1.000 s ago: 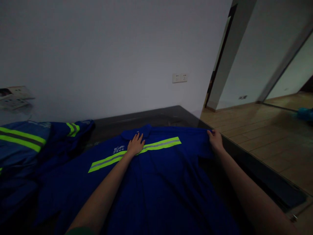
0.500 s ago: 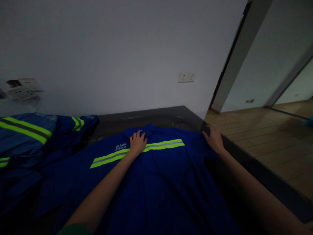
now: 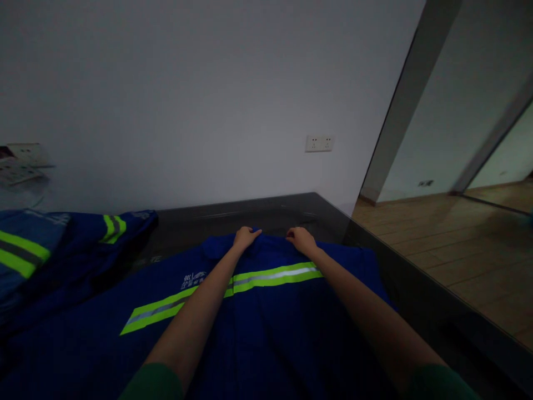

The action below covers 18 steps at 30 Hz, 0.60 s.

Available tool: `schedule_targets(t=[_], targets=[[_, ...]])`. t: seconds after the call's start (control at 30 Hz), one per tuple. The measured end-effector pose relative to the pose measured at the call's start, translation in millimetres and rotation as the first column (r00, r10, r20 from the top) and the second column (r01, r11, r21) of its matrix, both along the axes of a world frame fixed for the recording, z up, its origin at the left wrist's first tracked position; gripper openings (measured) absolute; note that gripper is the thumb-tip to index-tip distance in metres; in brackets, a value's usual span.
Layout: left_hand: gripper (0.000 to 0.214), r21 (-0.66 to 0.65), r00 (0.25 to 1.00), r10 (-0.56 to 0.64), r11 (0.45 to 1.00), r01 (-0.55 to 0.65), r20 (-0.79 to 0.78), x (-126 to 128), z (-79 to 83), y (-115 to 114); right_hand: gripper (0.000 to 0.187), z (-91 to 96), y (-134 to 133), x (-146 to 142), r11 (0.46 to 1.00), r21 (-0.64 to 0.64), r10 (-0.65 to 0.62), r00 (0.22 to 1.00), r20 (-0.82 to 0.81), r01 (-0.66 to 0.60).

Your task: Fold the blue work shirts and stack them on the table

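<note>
A dark blue work jacket (image 3: 266, 316) lies spread front up on a dark table (image 3: 187, 219), with a yellow-green and silver reflective band (image 3: 275, 275) across its chest. White lettering sits above the band on the left. My left hand (image 3: 245, 238) is closed on the collar, thumb and fingers pinching its right-hand part. To its right, my right hand (image 3: 302, 241) has its fingers curled together at the jacket's top edge by the shoulder; the cloth between the fingertips is hard to see in the dim light.
More blue garments with reflective bands (image 3: 110, 229) lie heaped at the left. A pale wall (image 3: 233, 111) with a socket plate (image 3: 320, 143) rises behind the table. Further outlets (image 3: 25, 158) are at the far left. Wooden floor (image 3: 433, 233) shows past the table's right edge.
My right hand has moved left from the sleeve to the shoulder near the collar. My left hand has shifted from lying spread below the collar to pinching it. The view has tilted slightly up.
</note>
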<state>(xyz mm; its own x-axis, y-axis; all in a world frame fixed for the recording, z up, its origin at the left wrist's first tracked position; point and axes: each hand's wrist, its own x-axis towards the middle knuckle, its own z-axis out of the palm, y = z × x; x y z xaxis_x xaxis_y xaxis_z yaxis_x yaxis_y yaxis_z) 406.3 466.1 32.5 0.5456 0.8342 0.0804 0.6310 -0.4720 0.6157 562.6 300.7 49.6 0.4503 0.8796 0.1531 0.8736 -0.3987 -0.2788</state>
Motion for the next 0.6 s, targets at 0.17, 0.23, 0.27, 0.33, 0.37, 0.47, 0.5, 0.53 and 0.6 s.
schedule_targets(t=[0.17, 0.23, 0.27, 0.33, 0.37, 0.47, 0.5, 0.53, 0.6], targets=[[0.016, 0.014, 0.984, -0.024, 1.000, 0.021, 0.177, 5.0, -17.3, 2.7, 0.025, -23.8, 12.9, 16.6, 0.996, -0.051, -0.080, 0.995, -0.052, 0.077], [0.014, -0.013, 0.973, 0.003, 1.000, 0.000, 0.231, 5.4, -23.3, 6.4, 0.025, -27.5, 17.6, 20.1, 0.990, -0.076, -0.125, 0.989, -0.076, 0.119], [0.013, -0.028, 0.968, 0.017, 1.000, -0.010, 0.251, 5.3, -25.6, 8.2, 0.024, -28.4, 19.6, 21.6, 0.987, -0.086, -0.143, 0.986, -0.087, 0.136], [0.011, -0.047, 0.958, 0.035, 0.999, -0.023, 0.285, 4.6, -28.8, 10.2, 0.023, -29.4, 22.1, 24.0, 0.984, -0.086, -0.162, 0.982, -0.101, 0.154], [0.010, -0.046, 0.954, 0.037, 0.999, -0.025, 0.299, 4.0, -29.7, 9.9, 0.022, -29.7, 22.4, 24.9, 0.985, -0.076, -0.163, 0.981, -0.102, 0.155], [0.013, -0.010, 0.943, 0.024, 1.000, -0.022, 0.332, 2.0, -29.7, 3.8, 0.023, -31.3, 20.2, 26.1, 0.988, -0.035, -0.154, 0.985, -0.080, 0.152], [0.016, 0.009, 0.941, 0.012, 1.000, -0.016, 0.339, 1.0, -29.1, 0.4, 0.025, -31.8, 18.7, 25.9, 0.988, -0.021, -0.152, 0.987, -0.053, 0.152], [0.020, 0.033, 0.943, -0.002, 0.999, -0.010, 0.334, -0.2, -28.1, -3.4, 0.026, -32.0, 17.1, 25.4, 0.989, -0.007, -0.147, 0.989, -0.012, 0.147], [0.033, 0.105, 0.961, -0.034, 0.994, 0.005, 0.275, -3.0, -24.2, -11.5, 0.026, -31.0, 13.9, 23.4, 0.992, 0.022, -0.125, 0.987, 0.105, 0.123]])
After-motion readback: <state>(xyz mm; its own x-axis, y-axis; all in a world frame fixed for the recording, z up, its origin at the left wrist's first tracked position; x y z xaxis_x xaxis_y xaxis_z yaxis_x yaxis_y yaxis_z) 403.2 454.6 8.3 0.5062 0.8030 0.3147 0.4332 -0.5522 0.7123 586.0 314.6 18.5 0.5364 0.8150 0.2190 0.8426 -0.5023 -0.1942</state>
